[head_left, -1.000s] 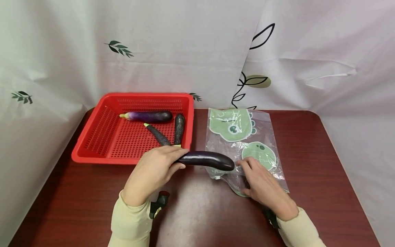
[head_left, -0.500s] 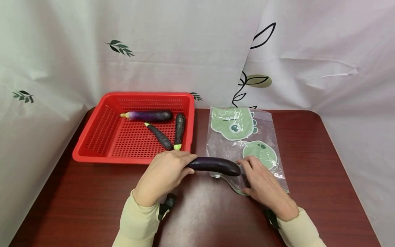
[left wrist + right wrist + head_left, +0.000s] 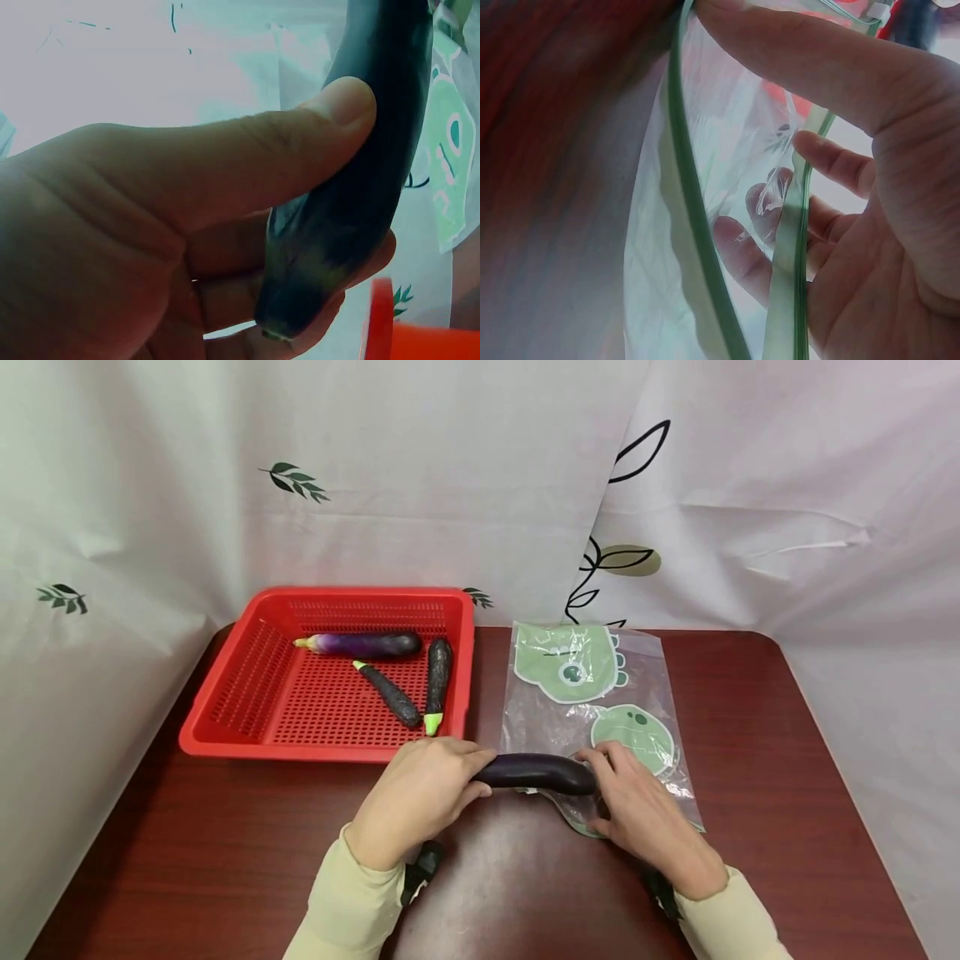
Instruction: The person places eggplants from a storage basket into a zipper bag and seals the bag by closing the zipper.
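A glossy dark purple eggplant (image 3: 536, 774) lies nearly level in my left hand (image 3: 420, 789), which grips its stem end. In the left wrist view the thumb presses one side of the eggplant (image 3: 375, 165) and the fingers curl round behind. Its rounded far end points right, at the mouth of a clear zip bag (image 3: 555, 727) printed with green dinosaur pictures. My right hand (image 3: 637, 806) holds that mouth apart. Through the plastic in the right wrist view, fingertips (image 3: 742, 244) show behind one green zip strip (image 3: 802, 247), while the thumb is at the other strip (image 3: 690, 165).
A red plastic basket (image 3: 191, 731) stands at the back left. Inside lie a purple eggplant (image 3: 367, 645) with a pale end and two dark, wrinkled vegetables with bright green ends. A white patterned cloth (image 3: 420, 485) hangs behind the brown table (image 3: 757, 735).
My left hand has moved right and a little toward me with the eggplant, bringing its rounded end up to the bag's mouth. The right hand has stayed nearly still.
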### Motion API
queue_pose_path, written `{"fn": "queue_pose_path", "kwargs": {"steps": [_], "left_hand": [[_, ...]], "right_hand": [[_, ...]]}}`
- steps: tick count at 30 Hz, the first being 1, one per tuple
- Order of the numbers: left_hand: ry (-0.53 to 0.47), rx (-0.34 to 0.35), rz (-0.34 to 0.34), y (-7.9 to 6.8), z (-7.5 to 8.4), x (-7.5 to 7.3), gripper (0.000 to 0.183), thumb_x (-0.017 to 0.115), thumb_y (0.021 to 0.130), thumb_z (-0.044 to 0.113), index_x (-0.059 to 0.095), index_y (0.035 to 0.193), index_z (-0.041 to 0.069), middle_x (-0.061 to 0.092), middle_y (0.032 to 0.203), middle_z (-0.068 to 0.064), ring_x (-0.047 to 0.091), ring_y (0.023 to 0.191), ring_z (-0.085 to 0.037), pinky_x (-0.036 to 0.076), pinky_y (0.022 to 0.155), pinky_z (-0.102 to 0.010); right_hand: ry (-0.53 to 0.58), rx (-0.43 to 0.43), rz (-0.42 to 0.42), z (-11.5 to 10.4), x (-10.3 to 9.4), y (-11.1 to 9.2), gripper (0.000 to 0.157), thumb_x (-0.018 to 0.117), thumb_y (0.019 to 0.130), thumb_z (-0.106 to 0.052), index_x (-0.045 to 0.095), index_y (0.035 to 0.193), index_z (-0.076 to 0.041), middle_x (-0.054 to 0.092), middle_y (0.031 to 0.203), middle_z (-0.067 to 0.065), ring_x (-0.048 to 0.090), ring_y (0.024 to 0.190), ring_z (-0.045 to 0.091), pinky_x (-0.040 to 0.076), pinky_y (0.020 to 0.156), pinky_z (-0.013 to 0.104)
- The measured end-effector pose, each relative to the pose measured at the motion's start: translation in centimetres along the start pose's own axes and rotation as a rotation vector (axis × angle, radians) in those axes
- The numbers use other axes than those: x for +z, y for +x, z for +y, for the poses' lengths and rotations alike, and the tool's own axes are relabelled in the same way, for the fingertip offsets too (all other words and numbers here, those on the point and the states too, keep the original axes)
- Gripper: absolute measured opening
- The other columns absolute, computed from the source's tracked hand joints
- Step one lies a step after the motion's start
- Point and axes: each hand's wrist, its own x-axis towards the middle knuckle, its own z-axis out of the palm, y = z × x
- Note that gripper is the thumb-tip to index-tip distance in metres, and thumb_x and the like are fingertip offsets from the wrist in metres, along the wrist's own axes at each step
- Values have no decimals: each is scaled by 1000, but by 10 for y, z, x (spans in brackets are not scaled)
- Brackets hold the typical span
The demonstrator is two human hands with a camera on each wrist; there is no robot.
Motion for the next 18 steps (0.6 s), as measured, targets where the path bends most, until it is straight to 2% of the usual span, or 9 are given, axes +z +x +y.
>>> {"fn": "queue_pose_path", "kwargs": {"steps": [11,18], "left_hand": [[4,-8,-17,0,3,6,20,75,74,31,65,87,21,64,79,9,62,68,-14,46,53,-34],[13,0,-40,3,7,8,21,75,74,33,68,89,20,65,80,7,62,67,-15,45,52,-34]], "right_hand": [[8,7,-3,0,1,-1,84,90,50,-24,49,122,-10,46,109,6,48,98,22,44,83,38],[3,3,3,1,2,0,85,90,50,-25,49,122,-8,46,109,8,48,98,24,44,83,38]]}}
